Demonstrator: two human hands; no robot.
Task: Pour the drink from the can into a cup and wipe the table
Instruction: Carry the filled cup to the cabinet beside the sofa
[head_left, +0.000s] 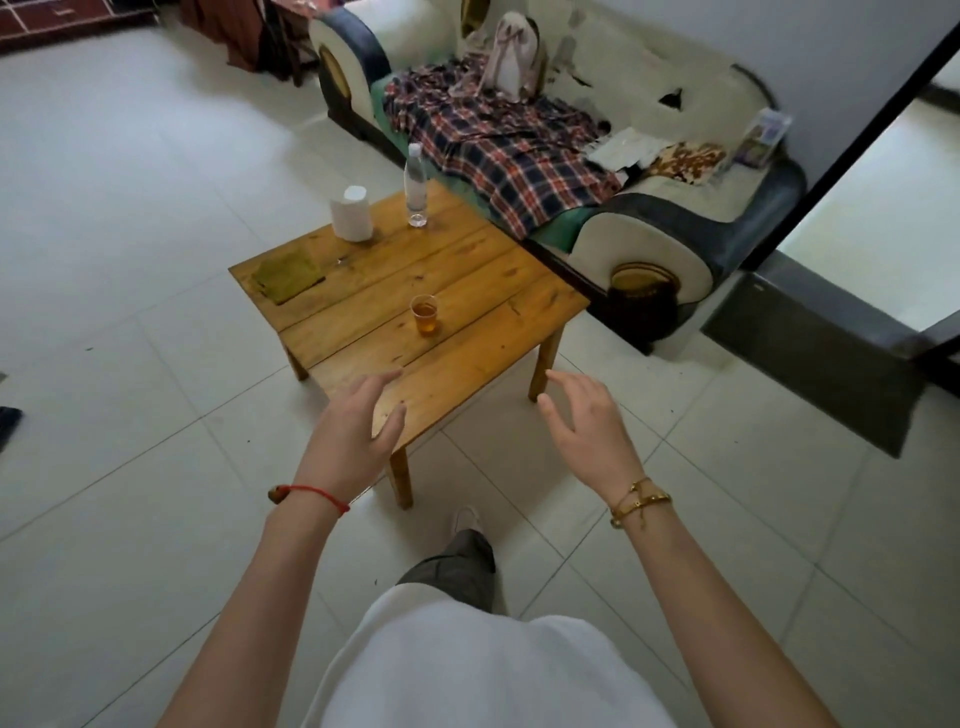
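A small clear cup (425, 313) holding amber drink stands near the middle of the low wooden table (467, 364). A green cloth (287, 273) lies flat at the table's left corner. No can is in view. My left hand (358, 421) hovers over the table's near corner with fingers relaxed and holds nothing. My right hand (584, 415) floats beside the table's near right edge, over the floor, fingers loosely spread and empty.
A white paper roll (353, 214) and a clear water bottle (415, 187) stand at the table's far end. A sofa (649, 244) with a plaid cloth runs along the table's right side. Tiled floor surrounds the table; my leg and shoe (465, 519) are below.
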